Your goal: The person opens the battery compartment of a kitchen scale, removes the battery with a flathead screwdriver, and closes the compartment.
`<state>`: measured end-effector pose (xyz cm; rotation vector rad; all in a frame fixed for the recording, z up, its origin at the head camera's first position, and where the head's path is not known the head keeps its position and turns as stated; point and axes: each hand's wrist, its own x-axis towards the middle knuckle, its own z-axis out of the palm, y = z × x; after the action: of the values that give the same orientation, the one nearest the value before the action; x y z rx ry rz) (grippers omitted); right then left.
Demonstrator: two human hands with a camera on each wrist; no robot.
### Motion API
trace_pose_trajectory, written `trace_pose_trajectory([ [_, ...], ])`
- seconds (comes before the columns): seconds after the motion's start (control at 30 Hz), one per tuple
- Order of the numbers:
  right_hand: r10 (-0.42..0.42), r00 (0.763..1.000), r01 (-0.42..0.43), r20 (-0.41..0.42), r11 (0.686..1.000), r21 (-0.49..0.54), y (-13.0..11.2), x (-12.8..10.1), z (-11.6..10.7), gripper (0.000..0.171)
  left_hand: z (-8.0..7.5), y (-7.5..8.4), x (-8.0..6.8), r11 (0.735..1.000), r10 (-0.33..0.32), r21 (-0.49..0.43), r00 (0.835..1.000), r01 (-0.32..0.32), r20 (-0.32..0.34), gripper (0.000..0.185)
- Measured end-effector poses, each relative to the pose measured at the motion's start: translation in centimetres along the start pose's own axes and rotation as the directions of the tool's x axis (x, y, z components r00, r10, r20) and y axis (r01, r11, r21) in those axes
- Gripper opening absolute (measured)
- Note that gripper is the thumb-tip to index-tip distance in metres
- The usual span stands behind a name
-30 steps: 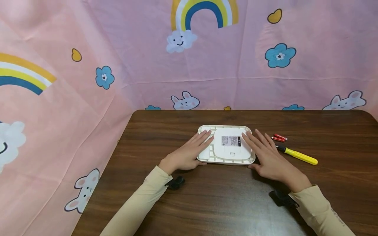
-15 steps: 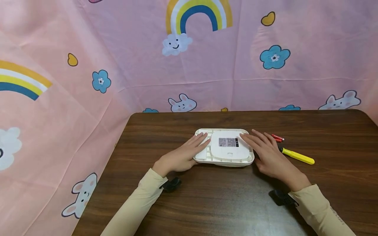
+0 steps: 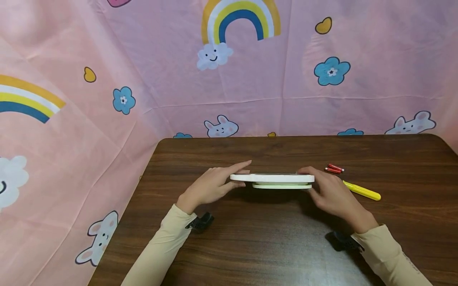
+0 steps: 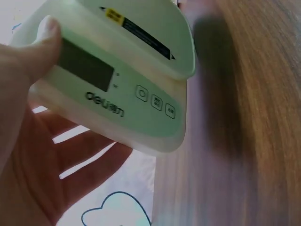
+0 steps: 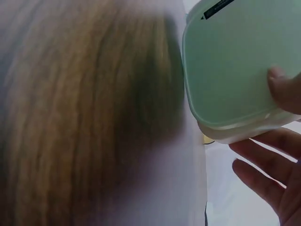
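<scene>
A kitchen scale (image 3: 272, 178) is held edge-on above the table, its white back up and its pale green face down. My left hand (image 3: 209, 184) grips its left end; in the left wrist view the thumb lies on the face by the dark display (image 4: 87, 66), with the fingers behind. Printed buttons (image 4: 156, 101) show beside the display. At the other end my right hand (image 3: 336, 196) holds the scale, thumb on the green weighing plate (image 5: 225, 66) and fingers on the back.
Two red batteries (image 3: 334, 169) lie on the brown wooden table (image 3: 250, 246) to the right. Near them is a yellow-handled tool (image 3: 362, 190), partly hidden by the right hand. A pink patterned cloth (image 3: 171, 71) hangs behind and at the left.
Earlier the scale lay back-up with both hands resting on its sides. Both hands have gripped it, lifted it and tilted it, so its label is out of sight.
</scene>
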<state>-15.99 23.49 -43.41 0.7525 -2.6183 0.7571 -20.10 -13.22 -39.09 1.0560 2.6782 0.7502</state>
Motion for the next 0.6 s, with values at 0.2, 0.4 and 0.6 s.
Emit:
trace_pose_trajectory([
  [0.2,0.038,0.999,-0.038,0.004,0.998,0.054,-0.4,0.1,-0.2,0.04,0.3,-0.2,0.0,1.0,-0.002,-0.017,0.986,-0.001,-0.169,0.067],
  [0.4,0.086,0.996,-0.084,-0.009,0.986,0.141,-0.4,0.4,0.0,0.064,1.8,-0.8,-0.1,0.986,0.136,0.134,0.948,-0.1,-0.289,0.108],
  [0.6,0.102,0.994,-0.089,-0.042,0.966,0.244,-0.3,0.9,0.2,0.092,3.7,-1.2,0.2,0.943,0.246,0.3,0.913,-0.147,-0.325,0.133],
])
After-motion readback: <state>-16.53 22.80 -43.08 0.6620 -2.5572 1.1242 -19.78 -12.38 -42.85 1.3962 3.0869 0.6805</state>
